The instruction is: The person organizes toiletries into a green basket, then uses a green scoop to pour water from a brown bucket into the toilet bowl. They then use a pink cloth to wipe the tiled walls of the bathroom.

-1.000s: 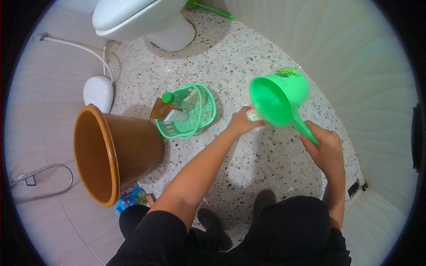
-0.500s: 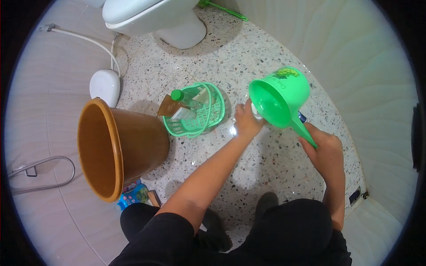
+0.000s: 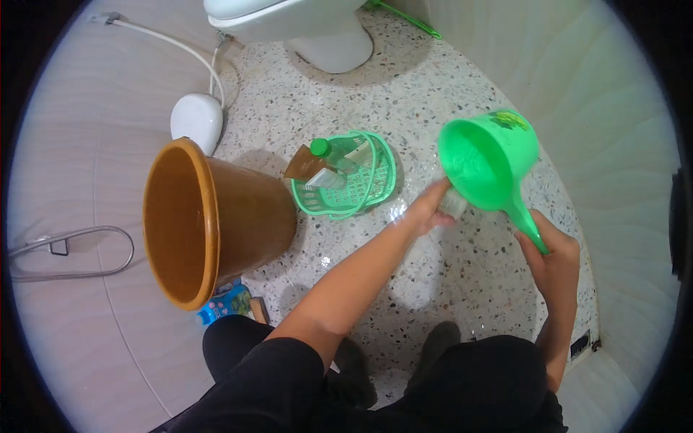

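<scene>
Bright green plastic forms one long-handled dipper (image 3: 494, 159) in front of the wearer, its wall printed with one yellow-and-green motif too blurred to read. The right hand (image 3: 554, 245) has its grip wrapped around the dipper's handle, and the dipper is tilted so that its mouth faces left, toward the left hand (image 3: 427, 209). That hand is beside the lower rim, its grip narrowed on one pale object (image 3: 453, 205), partly hidden between thumb and fingers; its kind cannot be told. Both hands are above a speckled floor (image 3: 390, 289). Left of them stands one mint-green basket (image 3: 359, 191) with a looped handle, holding one clear bottle (image 3: 339, 155) with a green cap, one brown piece (image 3: 304, 164) leaning out over the rim, and one small white item (image 3: 326, 179). Farther left is one large brown bucket (image 3: 253, 206); near its base lie one blue package (image 3: 229, 303), its coloured print too small to make out, and one brown block (image 3: 258, 310). Beyond, at the top, are one white toilet (image 3: 328, 32) and one green handle (image 3: 411, 20); by the left wall, one rounded white object (image 3: 196, 119). Two dark-covered feet (image 3: 437, 345) show below.
</scene>
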`<state>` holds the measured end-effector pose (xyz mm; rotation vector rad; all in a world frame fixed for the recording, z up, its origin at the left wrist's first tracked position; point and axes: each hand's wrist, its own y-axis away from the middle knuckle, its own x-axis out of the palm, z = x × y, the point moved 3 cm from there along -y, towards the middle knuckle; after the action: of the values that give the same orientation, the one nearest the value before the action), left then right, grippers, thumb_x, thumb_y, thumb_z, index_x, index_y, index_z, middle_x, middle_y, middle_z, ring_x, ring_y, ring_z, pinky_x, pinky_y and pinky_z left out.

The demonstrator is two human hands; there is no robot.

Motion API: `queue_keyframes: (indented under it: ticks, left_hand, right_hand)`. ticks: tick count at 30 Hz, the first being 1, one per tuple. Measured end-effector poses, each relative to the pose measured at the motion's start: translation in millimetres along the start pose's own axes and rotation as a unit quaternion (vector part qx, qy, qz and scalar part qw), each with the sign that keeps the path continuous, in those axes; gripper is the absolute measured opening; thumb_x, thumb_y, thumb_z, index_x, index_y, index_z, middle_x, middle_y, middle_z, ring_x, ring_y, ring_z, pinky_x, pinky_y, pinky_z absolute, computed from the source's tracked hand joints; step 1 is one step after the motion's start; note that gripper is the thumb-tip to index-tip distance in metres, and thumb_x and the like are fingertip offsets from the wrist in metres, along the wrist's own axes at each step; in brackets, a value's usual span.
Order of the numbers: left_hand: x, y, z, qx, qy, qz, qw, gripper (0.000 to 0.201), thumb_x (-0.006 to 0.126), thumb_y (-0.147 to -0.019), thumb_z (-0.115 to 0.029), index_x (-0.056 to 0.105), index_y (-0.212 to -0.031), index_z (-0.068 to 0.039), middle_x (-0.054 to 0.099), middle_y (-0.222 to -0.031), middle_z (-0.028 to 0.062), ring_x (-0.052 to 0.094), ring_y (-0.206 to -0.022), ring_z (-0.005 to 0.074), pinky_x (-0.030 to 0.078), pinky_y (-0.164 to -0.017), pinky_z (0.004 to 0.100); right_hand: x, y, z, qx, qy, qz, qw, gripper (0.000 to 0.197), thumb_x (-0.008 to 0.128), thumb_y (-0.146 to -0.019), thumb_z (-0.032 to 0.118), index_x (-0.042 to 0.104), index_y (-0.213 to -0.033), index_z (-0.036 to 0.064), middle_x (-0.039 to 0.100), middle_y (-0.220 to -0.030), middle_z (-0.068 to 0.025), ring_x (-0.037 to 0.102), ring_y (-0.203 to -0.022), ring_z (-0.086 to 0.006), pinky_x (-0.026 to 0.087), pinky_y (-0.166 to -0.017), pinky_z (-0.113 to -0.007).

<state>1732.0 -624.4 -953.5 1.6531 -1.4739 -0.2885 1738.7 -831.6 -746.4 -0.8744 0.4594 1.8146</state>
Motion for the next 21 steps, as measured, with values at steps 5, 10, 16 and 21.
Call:
queue_keyframes:
  ticks: [5,10,16,21]
  left_hand:
    - [-7.8,72.3,-29.1,-0.085,-0.228,0.026,0.97,0.069,0.048,-0.085,-0.06,0.046,-0.129,-0.006,0.063,-0.106,0.0123,0.066,-0.085,0.0193,0.056,-0.069,0.0306]
    - [-45.5,134.2,-76.7,-0.117,-0.181,-0.02,0.976,0.071,0.052,-0.083,-0.062,0.048,-0.129,-0.009,0.064,-0.099,0.0097,0.065,-0.082,0.018,0.055,-0.064,0.0301]
    - [-83.1,195.3,-143.6,0.019,-0.303,-0.141,0.942,0.061,0.062,-0.079,-0.052,0.059,-0.116,-0.004,0.064,-0.1,0.0096,0.063,-0.091,0.0191,0.054,-0.069,0.0337]
    - [-121.0,185.6,-129.9,0.125,-0.329,-0.341,0.872,0.071,0.081,-0.065,-0.029,0.049,-0.12,0.002,0.064,-0.104,0.0165,0.064,-0.094,0.0249,0.052,-0.077,0.039]
  right_hand:
    - [-1.1,-1.3,-10.2,0.03,-0.099,-0.008,0.995,0.028,0.068,-0.079,0.003,0.063,-0.107,-0.0007,0.059,-0.067,-0.0112,0.053,-0.056,-0.0131,0.044,-0.056,-0.027]
    - [-0.3,-7.9,-7.3,0.071,-0.113,0.011,0.991,0.027,0.067,-0.081,0.004,0.064,-0.108,0.0002,0.058,-0.067,-0.0078,0.051,-0.059,-0.01,0.043,-0.057,-0.025]
    - [-2.2,-6.5,-18.4,0.098,-0.121,-0.01,0.988,0.026,0.066,-0.082,0.006,0.064,-0.108,0.0007,0.056,-0.067,-0.0053,0.049,-0.06,-0.0085,0.043,-0.058,-0.025]
    - [2.2,-12.0,-9.5,0.08,-0.153,0.005,0.985,0.026,0.065,-0.083,0.007,0.064,-0.108,-0.0004,0.057,-0.068,-0.0041,0.049,-0.061,-0.0082,0.043,-0.058,-0.025]
